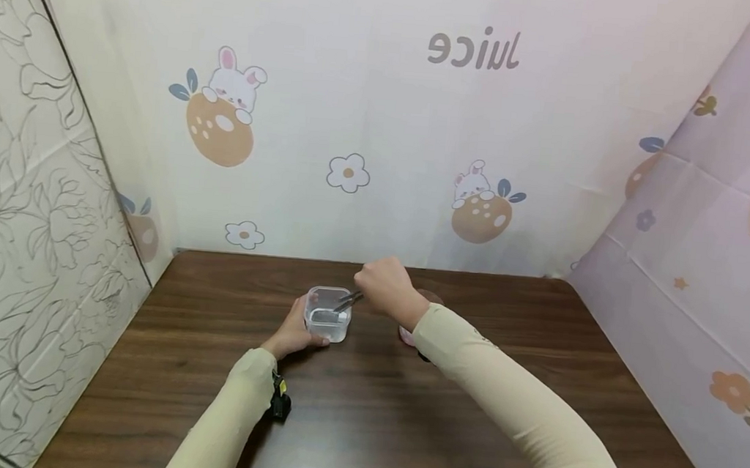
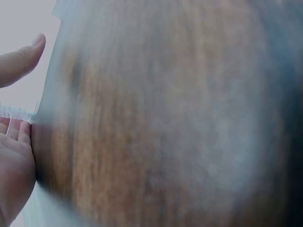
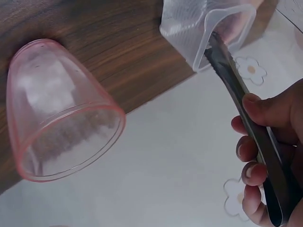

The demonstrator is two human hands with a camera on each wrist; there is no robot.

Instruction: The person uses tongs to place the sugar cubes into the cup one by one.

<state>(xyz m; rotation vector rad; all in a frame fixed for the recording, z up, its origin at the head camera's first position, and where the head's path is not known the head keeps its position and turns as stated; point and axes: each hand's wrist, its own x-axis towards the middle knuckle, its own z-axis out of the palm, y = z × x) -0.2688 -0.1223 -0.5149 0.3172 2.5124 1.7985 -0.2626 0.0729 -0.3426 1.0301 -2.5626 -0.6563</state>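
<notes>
A clear plastic container [image 1: 326, 326] stands upright on the table. My left hand [image 1: 295, 330] holds it from the left, its thumb along the near side; in the left wrist view only part of that hand [image 2: 16, 161] shows at the edge. My right hand [image 1: 387, 286] grips metal tongs [image 3: 251, 118], fingers on one side and thumb on the other. The toothed tips of the tongs reach inside the container's open top. To the right stands a pink see-through cup [image 3: 57, 90], mouth up, mostly hidden behind my right wrist in the head view.
The dark wooden table [image 1: 360, 424] ends at a back wall with a printed cloth [image 1: 396, 133]. A patterned panel [image 1: 20, 206] borders the left, and another printed cloth [image 1: 688, 288] the right. A black wrist device [image 1: 279, 401] sits at my left sleeve.
</notes>
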